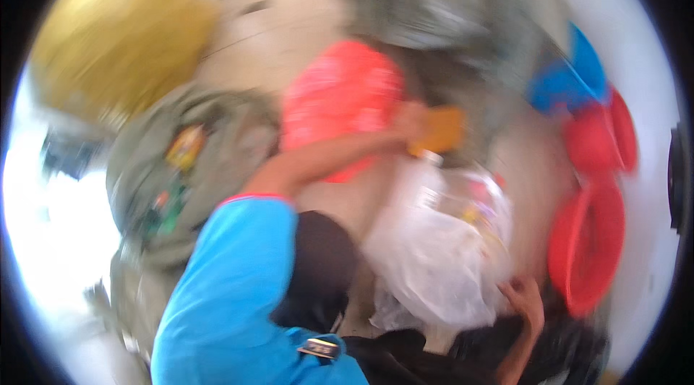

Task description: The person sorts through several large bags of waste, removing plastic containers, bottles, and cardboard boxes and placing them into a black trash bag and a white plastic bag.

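My left hand point(411, 120) reaches across a red plastic bag point(344, 95) and appears to grip a flat orange object point(445, 127); blur hides its fingertips. A white translucent plastic bag point(434, 265) lies in front of me, with small coloured items point(477, 211) showing through its upper right part. At the bag's lower right edge is my right hand point(523, 298), its fingers bent; whether they pinch the plastic is too blurred to tell.
Along the right wall stand a blue container point(566, 87), a red container point(591, 138) and a red basin point(596, 244). A grey-green sack point(227, 130) with coloured packets lies left. Beyond are a yellow sack point(124, 32) and a greyish plastic-covered bundle point(428, 0).
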Available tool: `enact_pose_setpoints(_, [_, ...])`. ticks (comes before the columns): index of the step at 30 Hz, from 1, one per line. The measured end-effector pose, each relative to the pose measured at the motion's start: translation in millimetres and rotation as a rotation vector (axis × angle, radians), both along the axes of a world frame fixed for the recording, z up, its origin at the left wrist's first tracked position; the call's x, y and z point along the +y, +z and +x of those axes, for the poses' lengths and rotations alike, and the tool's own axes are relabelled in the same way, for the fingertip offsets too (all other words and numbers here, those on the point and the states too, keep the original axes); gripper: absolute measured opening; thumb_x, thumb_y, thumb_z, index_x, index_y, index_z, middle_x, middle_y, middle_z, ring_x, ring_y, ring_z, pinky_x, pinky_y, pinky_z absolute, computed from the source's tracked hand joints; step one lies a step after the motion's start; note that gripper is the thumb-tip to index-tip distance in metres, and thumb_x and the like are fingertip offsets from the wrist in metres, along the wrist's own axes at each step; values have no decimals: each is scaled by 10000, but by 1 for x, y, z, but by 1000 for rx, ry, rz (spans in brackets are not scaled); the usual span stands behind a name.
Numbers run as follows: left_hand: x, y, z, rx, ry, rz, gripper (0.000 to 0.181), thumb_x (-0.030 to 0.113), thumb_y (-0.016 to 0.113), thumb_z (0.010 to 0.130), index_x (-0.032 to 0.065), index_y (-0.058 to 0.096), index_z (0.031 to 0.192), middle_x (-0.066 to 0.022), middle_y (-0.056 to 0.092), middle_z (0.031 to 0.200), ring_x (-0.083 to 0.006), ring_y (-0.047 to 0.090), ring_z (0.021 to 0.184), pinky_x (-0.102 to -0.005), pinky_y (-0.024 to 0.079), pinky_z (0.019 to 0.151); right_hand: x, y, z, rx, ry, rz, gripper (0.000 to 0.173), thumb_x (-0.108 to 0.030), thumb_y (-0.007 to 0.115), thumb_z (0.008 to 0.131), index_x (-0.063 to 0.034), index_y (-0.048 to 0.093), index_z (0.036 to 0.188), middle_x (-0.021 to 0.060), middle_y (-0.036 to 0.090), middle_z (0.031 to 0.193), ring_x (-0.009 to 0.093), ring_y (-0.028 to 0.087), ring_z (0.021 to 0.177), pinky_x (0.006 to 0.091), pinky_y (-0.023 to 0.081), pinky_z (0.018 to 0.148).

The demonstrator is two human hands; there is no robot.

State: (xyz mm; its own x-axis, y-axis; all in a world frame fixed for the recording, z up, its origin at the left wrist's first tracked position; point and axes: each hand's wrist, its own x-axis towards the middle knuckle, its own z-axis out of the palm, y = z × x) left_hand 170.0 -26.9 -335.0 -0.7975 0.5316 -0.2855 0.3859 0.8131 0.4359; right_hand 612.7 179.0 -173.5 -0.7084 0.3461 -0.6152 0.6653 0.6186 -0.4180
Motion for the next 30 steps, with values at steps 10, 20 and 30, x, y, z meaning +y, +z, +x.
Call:
enact_pose_setpoints(10, [-205,167,71,137,250,740,212,39,572,869,2,567,1078,-128,643,854,-179,646,778,-327,512,644,6,14,6,138,-302,-111,349,-236,556,931,49,601,1127,169,661,958,265,636,838,387,533,734])
enact_pose_setpoints(20, [-645,124,100,363,952,174,230,79,638,770,4,676,984,-139,705,807,-188,692,690,-310,539,611,33,-21,20,266,-296,-177,372,-309,597,937,53,635,1015,96,626,783,158,590,617,253,458,458])
enact_pose_setpoints(30, [-701,138,125,262,1227,14,91,71,613,803,8,679,795,-104,664,610,-188,651,474,-328,533,492,16,-3,7,147,-255,-144,346,-286,583,949,51,617,1019,80,601,799,157,578,636,260,490,474])
